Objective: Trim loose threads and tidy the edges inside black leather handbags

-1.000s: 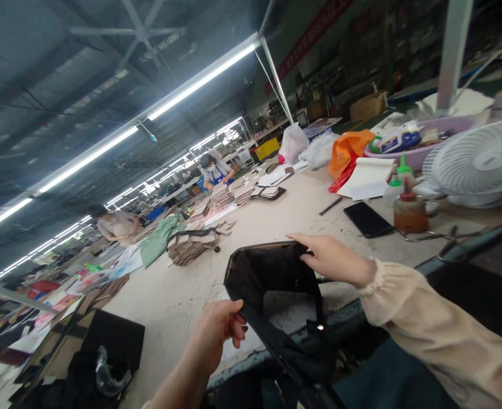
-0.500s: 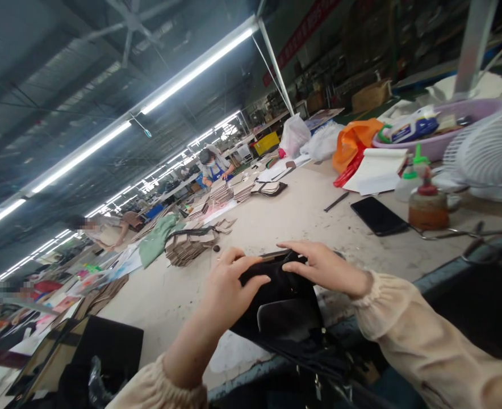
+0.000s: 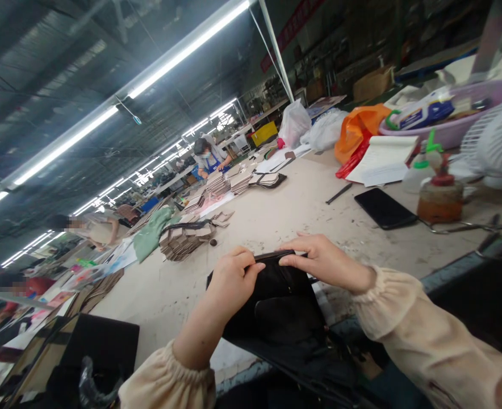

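Note:
A black bag (image 3: 291,318) lies over the near edge of the worktable, with its top edge facing away from me. My left hand (image 3: 236,278) pinches that edge toward its left side, thumb and fingers pressed together. Farther right along the same edge, my right hand (image 3: 319,261) grips the material between thumb and fingers. A flap or pocket with a rounded corner shows on the bag below my hands. Straps and small metal fittings hang off its lower right, mostly in shadow.
Stacks of brown cut pieces (image 3: 187,238) lie ahead on the table (image 3: 272,213). To the right are a black phone (image 3: 385,208), a glue jar (image 3: 440,199), a notepad (image 3: 389,162) and a white fan (image 3: 496,139). A black panel (image 3: 101,343) stands at lower left. Other people work beyond.
Both hands have closed on the bag's top edge, the left from a wider grip into a pinch. The edge now looks straighter and flatter. The view has shifted slightly.

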`<state>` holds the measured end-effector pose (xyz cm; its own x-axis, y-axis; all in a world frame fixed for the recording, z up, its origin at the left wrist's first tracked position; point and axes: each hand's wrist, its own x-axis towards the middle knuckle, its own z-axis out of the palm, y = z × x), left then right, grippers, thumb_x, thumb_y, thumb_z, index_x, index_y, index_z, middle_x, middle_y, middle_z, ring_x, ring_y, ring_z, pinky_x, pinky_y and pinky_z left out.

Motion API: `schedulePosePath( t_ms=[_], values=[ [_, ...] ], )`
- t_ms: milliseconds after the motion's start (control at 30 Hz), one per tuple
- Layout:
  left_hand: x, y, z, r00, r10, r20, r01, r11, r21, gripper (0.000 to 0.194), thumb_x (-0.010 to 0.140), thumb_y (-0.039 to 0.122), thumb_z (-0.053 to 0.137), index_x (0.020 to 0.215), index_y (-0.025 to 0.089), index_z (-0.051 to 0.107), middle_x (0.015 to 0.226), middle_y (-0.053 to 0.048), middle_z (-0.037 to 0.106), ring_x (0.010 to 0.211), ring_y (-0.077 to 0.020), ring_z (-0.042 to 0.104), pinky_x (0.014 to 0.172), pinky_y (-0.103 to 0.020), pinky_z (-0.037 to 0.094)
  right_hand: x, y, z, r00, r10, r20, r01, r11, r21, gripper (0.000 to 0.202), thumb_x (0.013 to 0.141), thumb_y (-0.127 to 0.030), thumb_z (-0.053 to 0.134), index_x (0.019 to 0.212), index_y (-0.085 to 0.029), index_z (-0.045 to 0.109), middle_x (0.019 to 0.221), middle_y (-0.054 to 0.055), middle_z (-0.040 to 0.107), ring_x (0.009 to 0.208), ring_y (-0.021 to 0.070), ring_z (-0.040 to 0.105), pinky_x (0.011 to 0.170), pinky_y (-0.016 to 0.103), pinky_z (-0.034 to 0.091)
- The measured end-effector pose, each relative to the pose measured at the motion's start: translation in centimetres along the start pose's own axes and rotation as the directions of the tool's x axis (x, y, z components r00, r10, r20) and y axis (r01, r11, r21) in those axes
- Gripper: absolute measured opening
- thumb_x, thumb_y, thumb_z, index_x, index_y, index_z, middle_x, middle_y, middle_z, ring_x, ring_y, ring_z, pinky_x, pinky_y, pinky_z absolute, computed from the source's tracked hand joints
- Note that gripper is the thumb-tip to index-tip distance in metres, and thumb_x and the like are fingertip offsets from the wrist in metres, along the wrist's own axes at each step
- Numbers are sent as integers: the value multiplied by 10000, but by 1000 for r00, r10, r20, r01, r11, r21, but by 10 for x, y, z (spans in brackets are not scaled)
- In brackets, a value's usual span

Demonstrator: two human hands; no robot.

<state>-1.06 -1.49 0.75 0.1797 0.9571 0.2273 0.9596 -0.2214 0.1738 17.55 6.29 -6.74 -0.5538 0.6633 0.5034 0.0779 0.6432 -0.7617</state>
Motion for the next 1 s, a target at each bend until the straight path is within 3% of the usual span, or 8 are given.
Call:
schedulePosePath(
  t_ms=[333,633,1000],
  values=[
    [3,1,1,998,-52,24,52,999,6,302,816,215,568,532,158,483,656,-11,536,647,-119,498,624,-236,361,1,1,7,998,-14,-68,8,996,-85,163,826,-316,604,913,-248,724,919,-13,731,858,181,668,1082,441,303],
    [2,1,1,997,-81,10,81,997,-12,271,791,219,601,537,157,531,681,-15,579,653,-119,518,631,-234,372,1,-2,6,987,-129,-100,109,977,-186,130,827,-301,602,842,-227,709,817,-18,732,740,130,660,1022,434,364],
    [2,3,1,994,-108,-2,108,993,-45,269,779,208,603,525,158,530,670,-14,581,653,-123,524,643,-242,382,1,-11,4,996,-87,-36,75,964,-256,211,859,-317,546,748,-197,680,717,-9,689,694,131,606,990,359,371]
  ],
)
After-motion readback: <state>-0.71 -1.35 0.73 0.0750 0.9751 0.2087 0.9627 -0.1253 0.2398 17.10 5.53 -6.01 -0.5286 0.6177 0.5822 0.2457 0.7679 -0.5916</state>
